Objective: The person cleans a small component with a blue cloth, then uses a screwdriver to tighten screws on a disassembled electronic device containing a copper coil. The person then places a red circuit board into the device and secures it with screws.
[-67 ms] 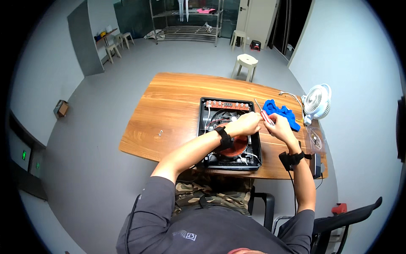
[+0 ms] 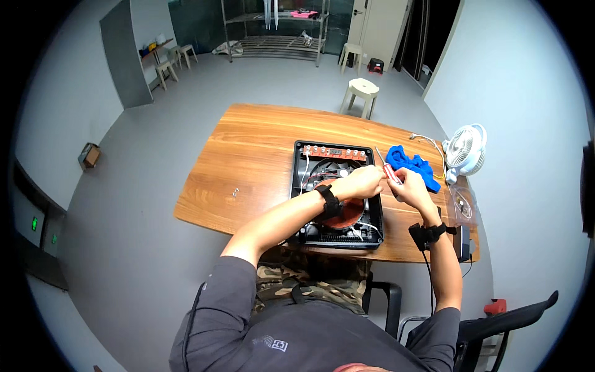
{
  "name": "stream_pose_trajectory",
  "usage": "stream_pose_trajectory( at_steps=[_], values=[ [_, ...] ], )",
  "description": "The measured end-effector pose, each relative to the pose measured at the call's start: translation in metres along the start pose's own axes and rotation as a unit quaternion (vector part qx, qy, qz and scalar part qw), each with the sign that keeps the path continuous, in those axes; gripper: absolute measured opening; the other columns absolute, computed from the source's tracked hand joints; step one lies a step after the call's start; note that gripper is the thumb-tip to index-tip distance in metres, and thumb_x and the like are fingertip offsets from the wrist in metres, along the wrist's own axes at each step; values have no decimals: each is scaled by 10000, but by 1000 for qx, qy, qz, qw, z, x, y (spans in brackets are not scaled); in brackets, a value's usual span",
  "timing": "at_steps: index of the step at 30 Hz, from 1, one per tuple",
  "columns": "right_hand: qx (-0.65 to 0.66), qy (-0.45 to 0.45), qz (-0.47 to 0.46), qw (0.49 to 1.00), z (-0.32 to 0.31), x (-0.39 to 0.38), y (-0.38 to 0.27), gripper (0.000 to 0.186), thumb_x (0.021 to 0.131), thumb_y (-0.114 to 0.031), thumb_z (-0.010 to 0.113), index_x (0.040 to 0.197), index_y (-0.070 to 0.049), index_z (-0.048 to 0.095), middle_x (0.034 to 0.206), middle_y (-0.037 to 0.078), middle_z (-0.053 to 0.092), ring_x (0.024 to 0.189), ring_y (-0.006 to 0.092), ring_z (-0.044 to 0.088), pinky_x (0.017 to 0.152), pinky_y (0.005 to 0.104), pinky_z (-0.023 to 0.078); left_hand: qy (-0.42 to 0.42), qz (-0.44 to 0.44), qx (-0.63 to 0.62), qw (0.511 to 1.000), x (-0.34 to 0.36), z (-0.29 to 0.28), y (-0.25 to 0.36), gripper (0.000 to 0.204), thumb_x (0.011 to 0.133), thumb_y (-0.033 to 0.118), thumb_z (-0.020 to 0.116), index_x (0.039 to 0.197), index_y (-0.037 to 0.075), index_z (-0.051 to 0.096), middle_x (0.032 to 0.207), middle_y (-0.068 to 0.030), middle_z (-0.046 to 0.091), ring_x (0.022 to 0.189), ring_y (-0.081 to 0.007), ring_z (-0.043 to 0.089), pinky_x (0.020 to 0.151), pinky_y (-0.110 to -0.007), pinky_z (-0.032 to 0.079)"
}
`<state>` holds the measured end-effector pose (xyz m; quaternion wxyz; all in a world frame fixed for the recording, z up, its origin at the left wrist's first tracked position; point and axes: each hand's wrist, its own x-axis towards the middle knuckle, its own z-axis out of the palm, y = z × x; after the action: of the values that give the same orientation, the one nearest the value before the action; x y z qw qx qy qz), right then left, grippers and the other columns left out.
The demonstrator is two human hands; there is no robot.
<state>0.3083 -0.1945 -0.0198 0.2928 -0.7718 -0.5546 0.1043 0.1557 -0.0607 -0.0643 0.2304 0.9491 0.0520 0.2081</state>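
An opened induction cooker (image 2: 299, 170) lies on the table, its black shell exposing a copper-red coil (image 2: 347, 217), wires and a reddish-brown control board (image 2: 328, 152) along the far edge. My right hand (image 2: 410, 187) is wrapped round the red-and-clear handle of a screwdriver (image 2: 390, 172), whose thin shaft points away and slightly left, over the cooker's right rim. Reaching across the coil, my left hand (image 2: 361, 182) is closed, its fingertips meeting the screwdriver handle beside the right hand. Whatever those fingers pinch, if anything, is too small to make out.
A crumpled blue cloth (image 2: 414, 166) lies right of the cooker, with a white fan (image 2: 465, 152) at the table's right edge. Small metal pieces (image 2: 235, 193) rest on the left of the wooden table (image 2: 214, 155). A stool (image 2: 362, 90) stands beyond it.
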Motion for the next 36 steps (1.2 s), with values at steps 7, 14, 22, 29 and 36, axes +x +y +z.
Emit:
stream_pose_trajectory(
  at_steps=[7, 14, 22, 29, 36],
  values=[
    [-88, -54, 68, 992, 6, -15, 38, 392, 818, -345, 697, 965, 16, 655, 897, 256, 709, 890, 395, 708, 791, 447, 547, -38, -14, 88, 995, -26, -24, -13, 342, 859, 203, 715, 1166, 55, 701, 1110, -168, 682, 1085, -365, 630, 953, -465, 520],
    [-95, -37, 90, 991, 28, -33, 78, 444, 841, -334, 679, 1028, 68, 638, 960, 324, 691, 962, 467, 683, 864, 511, 534, 55, -127, 99, 985, -86, -74, -70, 264, 883, 216, 698, 1076, 37, 680, 1073, -175, 653, 1090, -353, 616, 948, -459, 505],
    [-110, -16, 81, 990, 51, -33, 103, 436, 856, -312, 650, 982, 98, 574, 885, 383, 650, 914, 532, 655, 816, 555, 524, 65, -261, 129, 955, -142, -82, -79, 470, 885, 279, 732, 1190, -12, 523, 1131, -250, 592, 1055, -427, 611, 892, -491, 507],
    [-72, -23, 110, 991, 49, -35, 98, 403, 871, -288, 647, 1003, 87, 579, 889, 365, 664, 906, 516, 666, 817, 551, 524, 101, -305, 120, 939, -156, -70, -69, 594, 897, 254, 720, 1347, 18, 413, 1183, -277, 561, 1033, -502, 620, 838, -567, 525],
    [-113, -15, 101, 988, 51, -38, 95, 402, 897, -332, 628, 939, 64, 582, 884, 350, 666, 894, 514, 660, 817, 557, 510, 64, -341, 121, 930, -161, -74, -65, 660, 908, 228, 691, 1431, 38, 335, 1210, -291, 532, 1013, -528, 620, 838, -581, 532]
  ],
)
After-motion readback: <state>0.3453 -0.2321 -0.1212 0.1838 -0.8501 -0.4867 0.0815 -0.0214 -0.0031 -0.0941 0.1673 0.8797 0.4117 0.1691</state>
